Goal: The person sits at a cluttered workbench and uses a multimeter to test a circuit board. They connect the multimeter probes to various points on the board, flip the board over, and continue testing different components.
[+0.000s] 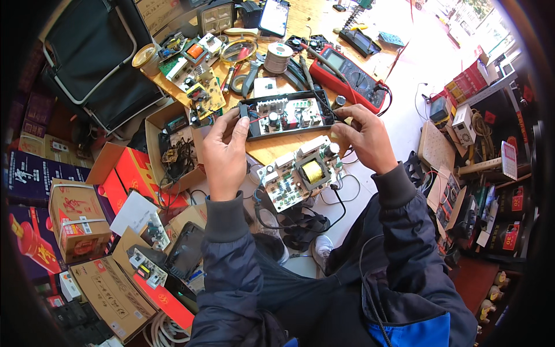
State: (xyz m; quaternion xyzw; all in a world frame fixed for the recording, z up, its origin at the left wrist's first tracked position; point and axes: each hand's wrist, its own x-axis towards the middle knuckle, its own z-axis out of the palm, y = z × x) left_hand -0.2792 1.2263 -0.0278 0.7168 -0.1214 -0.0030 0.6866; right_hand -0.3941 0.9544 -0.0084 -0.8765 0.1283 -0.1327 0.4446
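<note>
A long black plastic case (263,136) lies at the table's near edge with a circuit board (298,118) inside. The board carries metal heat sinks, capacitors and a red wire. My left hand (227,151) grips the case's left end, thumb on top. At the right end, my right hand (365,137) is closed round the case's corner; its fingertips are partly hidden beside a dark cable. Just in front of the case is a larger circuit board (283,188) with a yellow-wound transformer (312,172), tilted at the table edge. A black cable (341,208) hangs from it.
Behind the case are a solder wire spool (278,59), a red multimeter (351,75), a magnifying glass (238,52) and a phone (274,16). More circuit boards (199,87) crowd the table's left. Cardboard boxes (81,222) and a black folding chair (95,63) stand at left; a cluttered shelf is at right.
</note>
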